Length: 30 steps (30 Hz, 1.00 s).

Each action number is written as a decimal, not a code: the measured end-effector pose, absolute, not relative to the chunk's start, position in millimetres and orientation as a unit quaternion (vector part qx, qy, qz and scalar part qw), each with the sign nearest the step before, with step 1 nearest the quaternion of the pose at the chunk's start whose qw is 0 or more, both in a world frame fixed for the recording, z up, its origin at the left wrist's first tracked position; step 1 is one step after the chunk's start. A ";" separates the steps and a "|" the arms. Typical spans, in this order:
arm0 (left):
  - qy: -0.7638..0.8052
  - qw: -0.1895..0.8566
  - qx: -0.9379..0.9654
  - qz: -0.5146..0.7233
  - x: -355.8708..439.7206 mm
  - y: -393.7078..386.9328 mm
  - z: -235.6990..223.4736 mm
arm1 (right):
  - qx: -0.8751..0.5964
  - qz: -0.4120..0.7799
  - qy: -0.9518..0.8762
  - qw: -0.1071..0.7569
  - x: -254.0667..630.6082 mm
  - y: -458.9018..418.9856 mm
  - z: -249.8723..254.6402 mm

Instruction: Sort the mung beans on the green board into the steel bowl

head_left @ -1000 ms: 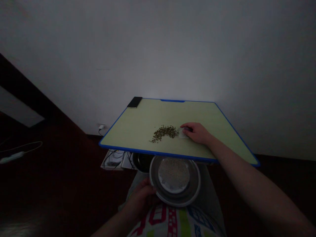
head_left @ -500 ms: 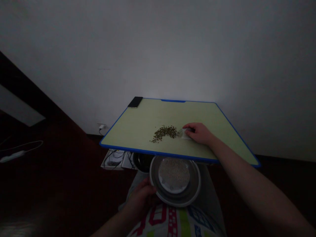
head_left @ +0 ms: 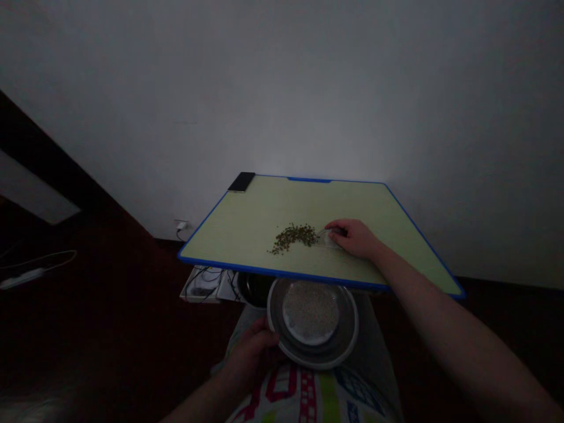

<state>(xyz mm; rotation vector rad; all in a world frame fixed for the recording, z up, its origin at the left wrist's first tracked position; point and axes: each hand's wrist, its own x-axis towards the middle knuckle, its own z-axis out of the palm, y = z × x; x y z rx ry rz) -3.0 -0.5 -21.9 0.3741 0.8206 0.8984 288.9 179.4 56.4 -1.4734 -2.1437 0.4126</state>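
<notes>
A small pile of dark green beans point(head_left: 293, 236) lies on a pale green table top with a blue rim point(head_left: 282, 272). My right hand point(head_left: 353, 237) rests on the table just right of the pile, fingers curled on a small clear object point(head_left: 326, 238) that touches the pile's edge. Below the table's front edge a round metal bowl point(head_left: 343, 346) with pale grains in it sits on my lap. My left hand point(head_left: 252, 351) grips the bowl's left rim.
A dark phone point(head_left: 241, 181) lies at the table's far left corner. Under the table are white items with cables point(head_left: 207, 283) and a dark pot point(head_left: 253, 288). A wall socket point(head_left: 180, 225) and a white cable point(head_left: 30, 267) are at the left, near the dark floor.
My right hand shifted very slightly beside the beans. The bowl and my left hand stayed where they were.
</notes>
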 end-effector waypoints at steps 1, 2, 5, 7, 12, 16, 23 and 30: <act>0.385 0.802 0.172 0.422 -3.0 -0.3 -22.5 | -0.541 0.152 -0.787 0.253 288.9 179.5 56.5; 0.388 0.801 0.171 0.423 -3.0 -0.1 -22.5 | -0.540 0.153 -0.787 0.255 289.0 179.7 56.3; 0.390 0.802 0.175 0.417 -2.5 0.7 -19.4 | -0.537 0.149 -0.788 0.261 289.7 180.6 55.1; 0.392 0.802 0.178 0.415 -2.1 1.0 -15.7 | -0.539 0.147 -0.787 0.264 289.8 181.1 54.2; 0.390 0.801 0.182 0.416 0.1 0.8 -6.9 | -0.540 0.151 -0.783 0.270 288.1 181.4 54.0; 0.386 0.805 0.174 0.416 0.9 0.1 -5.5 | -0.537 0.150 -0.786 0.268 285.9 180.9 55.4; 0.376 0.808 0.176 0.417 -2.9 -0.5 -14.9 | -0.531 0.161 -0.789 0.262 285.6 180.6 56.0; 0.374 0.808 0.179 0.419 -3.0 0.6 -16.2 | -0.533 0.159 -0.790 0.257 286.1 179.6 57.7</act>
